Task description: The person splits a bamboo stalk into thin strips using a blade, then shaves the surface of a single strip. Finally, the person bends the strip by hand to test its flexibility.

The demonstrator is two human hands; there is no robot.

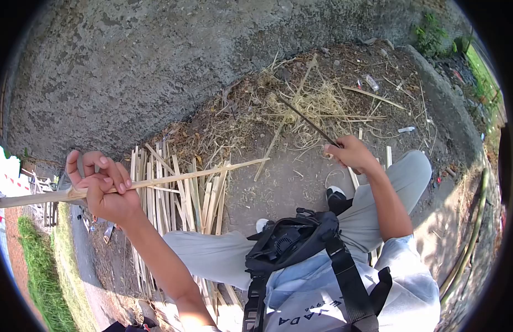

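My left hand [113,191] is closed around a long split bamboo strip [187,175], pinched between thumb and fingers. The strip lies nearly level, tapering to a thin point in front of me, and its thicker end reaches past the hand to the left edge. My right hand [350,154] grips a long, narrow dark-bladed knife [306,119] by its handle, which the fingers mostly hide. The blade slants up and to the left, over a pile of pale shavings [317,105]. The blade and the strip are apart.
Many cut bamboo strips [156,205] lie side by side on the ground at my left. A rough grey wall [156,61] rises ahead. A concrete curb [453,99] runs along the right, near a bamboo pole [472,238]. A small plastic bottle [371,83] lies beyond the shavings.
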